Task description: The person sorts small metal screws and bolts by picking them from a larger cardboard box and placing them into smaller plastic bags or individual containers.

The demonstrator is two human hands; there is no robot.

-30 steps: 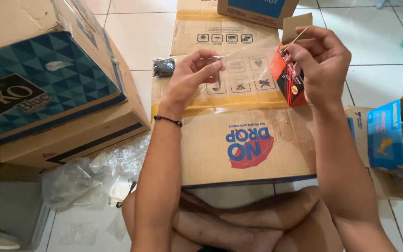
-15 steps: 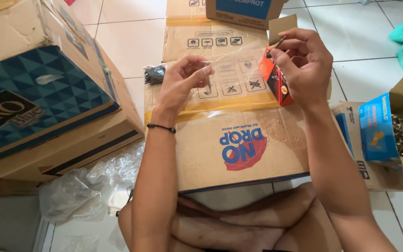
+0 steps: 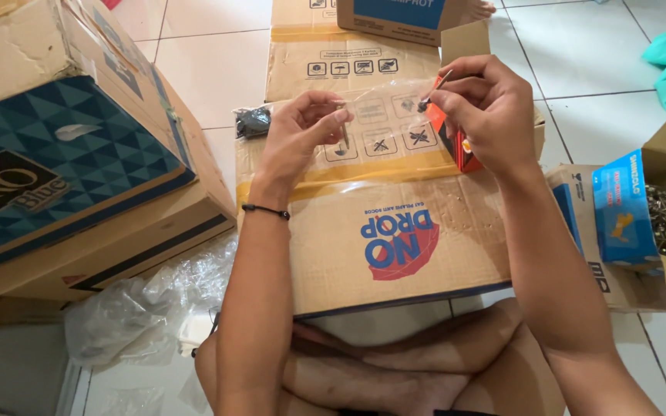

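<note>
The left hand pinches the top edge of a small clear plastic bag, fingers closed on it, holding it up above the far part of a flattened cardboard sheet that lies on the tiled floor. The right hand grips a slim screw between thumb and fingertips, its tip at the bag's right upper edge. Just behind that hand stands a small orange box. Near the sheet's right edge sits an open blue carton of screws. A small dark bag lies at the sheet's far left corner.
</note>
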